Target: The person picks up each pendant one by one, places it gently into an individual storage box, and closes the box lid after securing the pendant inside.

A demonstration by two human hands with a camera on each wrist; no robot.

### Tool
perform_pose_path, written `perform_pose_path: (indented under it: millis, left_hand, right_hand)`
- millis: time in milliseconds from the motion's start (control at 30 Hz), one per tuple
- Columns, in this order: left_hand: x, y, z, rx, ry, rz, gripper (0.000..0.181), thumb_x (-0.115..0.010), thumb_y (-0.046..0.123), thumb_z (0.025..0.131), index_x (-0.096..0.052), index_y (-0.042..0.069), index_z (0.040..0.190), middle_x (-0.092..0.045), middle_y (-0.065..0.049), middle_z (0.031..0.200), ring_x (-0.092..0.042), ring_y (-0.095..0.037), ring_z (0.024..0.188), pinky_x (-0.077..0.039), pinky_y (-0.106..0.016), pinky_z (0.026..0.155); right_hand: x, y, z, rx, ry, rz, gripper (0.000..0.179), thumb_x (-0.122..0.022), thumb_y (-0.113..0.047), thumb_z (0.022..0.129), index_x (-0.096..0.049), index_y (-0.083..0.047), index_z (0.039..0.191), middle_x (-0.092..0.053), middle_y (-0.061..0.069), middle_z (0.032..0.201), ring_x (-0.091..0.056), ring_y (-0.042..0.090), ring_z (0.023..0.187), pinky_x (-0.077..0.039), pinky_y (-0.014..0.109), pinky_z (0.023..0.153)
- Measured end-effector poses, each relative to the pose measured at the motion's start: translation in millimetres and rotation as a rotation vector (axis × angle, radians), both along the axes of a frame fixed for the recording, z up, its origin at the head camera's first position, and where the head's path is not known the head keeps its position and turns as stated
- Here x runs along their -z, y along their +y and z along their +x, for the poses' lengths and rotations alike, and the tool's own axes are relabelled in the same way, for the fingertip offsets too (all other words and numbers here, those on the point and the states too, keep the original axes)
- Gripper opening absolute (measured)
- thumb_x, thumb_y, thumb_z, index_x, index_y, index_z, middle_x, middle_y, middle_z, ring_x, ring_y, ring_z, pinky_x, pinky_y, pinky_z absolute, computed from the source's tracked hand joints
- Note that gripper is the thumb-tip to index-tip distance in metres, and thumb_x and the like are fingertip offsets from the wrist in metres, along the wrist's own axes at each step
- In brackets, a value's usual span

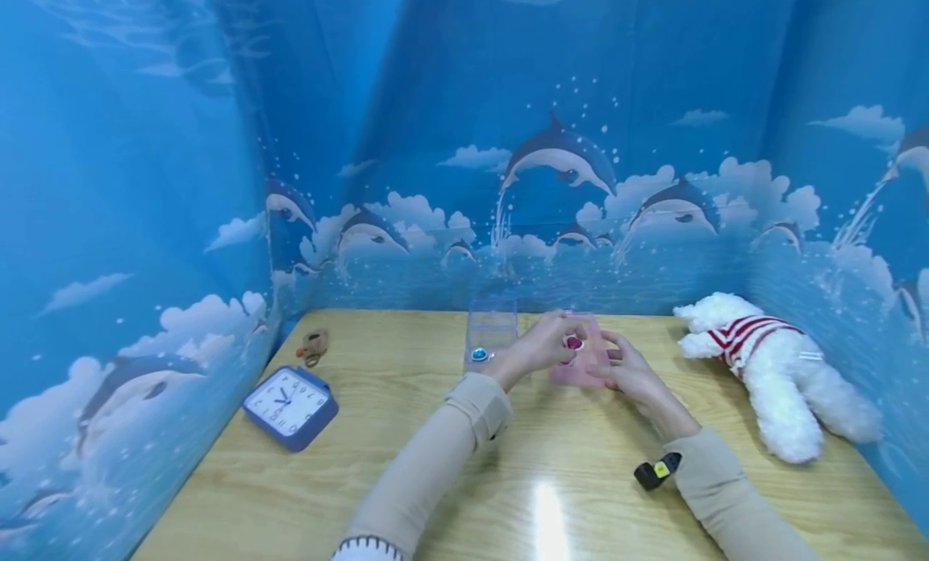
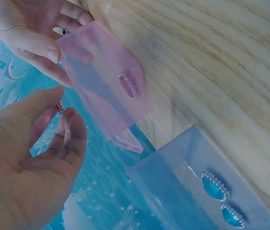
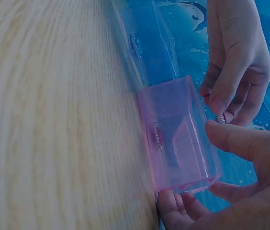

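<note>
Between its thumb and fingertips, my left hand [image 1: 539, 345] pinches a small red gem with a beaded rim [image 2: 60, 107], held above an open pink see-through box [image 2: 107, 72]. Most of that gem is hidden by the fingers. Another red beaded gem [image 3: 157, 136] lies inside the pink box. My right hand [image 1: 640, 377] grips the box at its right side, with the thumb on the upper edge and the fingers lower down. Left of the pink box stands a bluish see-through box [image 2: 183, 148], holding two blue beaded gems [image 2: 214, 187].
A blue-framed clock [image 1: 290, 406] lies at the table's left, with a small brown trinket [image 1: 314, 346] behind it. At the right lies a white plush toy [image 1: 780, 384] in a red-striped top. A dolphin-print curtain [image 1: 450, 142] surrounds the wooden table [image 1: 406, 359].
</note>
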State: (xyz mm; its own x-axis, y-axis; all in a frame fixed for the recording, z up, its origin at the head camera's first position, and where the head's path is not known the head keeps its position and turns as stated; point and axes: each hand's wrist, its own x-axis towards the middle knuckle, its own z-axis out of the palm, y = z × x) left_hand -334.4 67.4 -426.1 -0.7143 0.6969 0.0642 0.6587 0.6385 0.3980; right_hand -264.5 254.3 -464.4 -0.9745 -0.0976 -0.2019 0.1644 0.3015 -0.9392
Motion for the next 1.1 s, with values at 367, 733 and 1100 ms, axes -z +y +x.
perform_pose_path:
  millis: [367,733,1100]
  left_hand:
    - [7.0,11.1,-2.4,-0.008,0.008,-0.059,0.03,-0.078,0.005,0.093,-0.074,0.012,0.122,-0.074,0.001,0.121,-0.067,-0.011,0.11,-0.056,-0.019,0.09]
    - [15.1,20.4,-2.9,0.045,0.051,-0.105,0.021,-0.08,0.015,0.094,-0.076,0.015,0.114,-0.076,0.002,0.12,-0.069,-0.01,0.108,-0.055,-0.016,0.09]
    - [17.7,20.9,-6.1,0.037,0.039,-0.048,0.019,-0.073,0.012,0.099,-0.071,0.015,0.118,-0.074,0.0,0.124,-0.07,-0.013,0.116,-0.058,-0.019,0.094]
  right_hand:
    - [-1.0,-1.2,3.1,0.014,-0.019,-0.015,0.086,-0.062,-0.011,0.104,-0.006,-0.005,0.169,-0.027,0.036,0.162,-0.049,0.035,0.131,-0.053,0.03,0.088]
    - [3.0,-0.7,4.5,0.014,-0.014,-0.018,0.087,-0.065,-0.014,0.103,-0.009,-0.006,0.169,-0.031,0.034,0.162,-0.054,0.031,0.127,-0.053,0.03,0.09]
    - [-2.7,-1.5,3.2,0.014,-0.011,-0.006,0.089,-0.066,-0.016,0.103,-0.006,-0.008,0.17,-0.027,0.035,0.164,-0.046,0.043,0.14,-0.053,0.043,0.102]
